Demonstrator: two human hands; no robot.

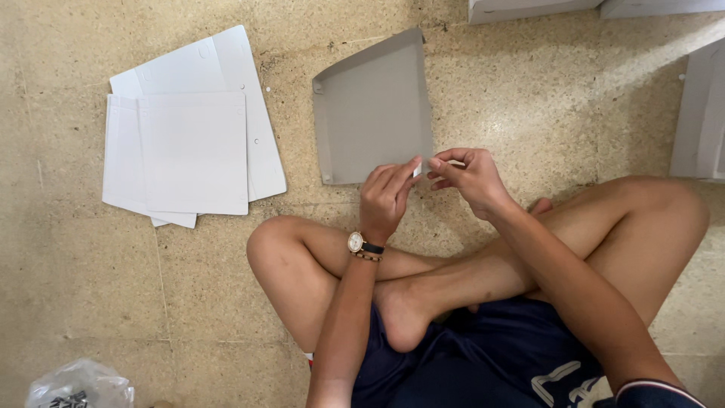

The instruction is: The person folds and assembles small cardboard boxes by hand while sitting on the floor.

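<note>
Paper scrap (418, 169), small and white, sits at frame centre, pinched between the fingertips of both hands just over the lower right corner of a grey panel (374, 109) lying on the floor (529, 98). Left hand (387, 198) is curled, thumb and forefinger closed on the scrap; right hand (470, 175) nips it from the other side. To do this well, I judge a light, even pull with fingertips close together suits best. White sheets (189, 143) lie stacked at upper left. What the scrap is stays too small to tell; pale boards at upper right and a bag (79, 385) at lower left are cut off.
</note>
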